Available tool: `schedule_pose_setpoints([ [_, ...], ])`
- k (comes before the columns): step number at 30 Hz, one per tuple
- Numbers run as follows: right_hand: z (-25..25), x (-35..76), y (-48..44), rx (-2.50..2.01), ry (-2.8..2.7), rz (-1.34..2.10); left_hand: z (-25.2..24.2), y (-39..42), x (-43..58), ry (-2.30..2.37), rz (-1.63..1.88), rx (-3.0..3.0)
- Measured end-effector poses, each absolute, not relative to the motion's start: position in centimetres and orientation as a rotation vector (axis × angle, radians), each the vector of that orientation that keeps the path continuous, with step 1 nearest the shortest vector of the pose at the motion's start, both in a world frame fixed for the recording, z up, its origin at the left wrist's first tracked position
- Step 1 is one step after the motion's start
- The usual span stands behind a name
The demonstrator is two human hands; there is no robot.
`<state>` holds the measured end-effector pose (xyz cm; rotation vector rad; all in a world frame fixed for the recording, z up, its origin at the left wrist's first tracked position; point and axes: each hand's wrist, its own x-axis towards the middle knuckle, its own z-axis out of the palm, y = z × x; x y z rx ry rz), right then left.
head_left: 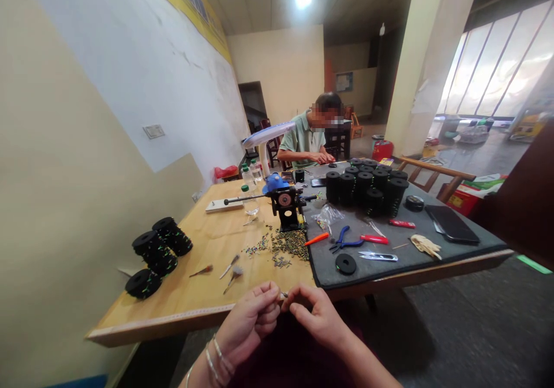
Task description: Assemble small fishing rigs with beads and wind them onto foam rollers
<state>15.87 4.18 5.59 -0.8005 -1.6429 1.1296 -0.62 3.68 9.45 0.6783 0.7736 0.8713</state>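
Note:
My left hand (253, 319) and my right hand (318, 316) meet just below the front edge of the wooden table (208, 243). Their fingertips pinch a tiny metal piece (284, 295) between them; what it is stays too small to tell. Bangles circle my left wrist. On the table ahead lies a heap of small dark metal parts (288, 245), in front of a black hand-crank winder (285, 206) with a blue top.
Three black spools (156, 252) lie at the left. A dark mat (389, 243) holds pliers (346, 242), snips (378, 256), a black disc (345, 264), a phone (451, 224) and stacked black spools (367, 186). Another person (309, 140) sits at the far end. A pillar (426, 59) stands right.

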Motion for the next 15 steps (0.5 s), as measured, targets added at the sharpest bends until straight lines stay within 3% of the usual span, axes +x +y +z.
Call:
schedule_pose_setpoints([
  [15,4.97,15.89,4.15,-0.801,-1.678,1.042,9.16,3.84,-1.00,0.730,0.916,0.642],
])
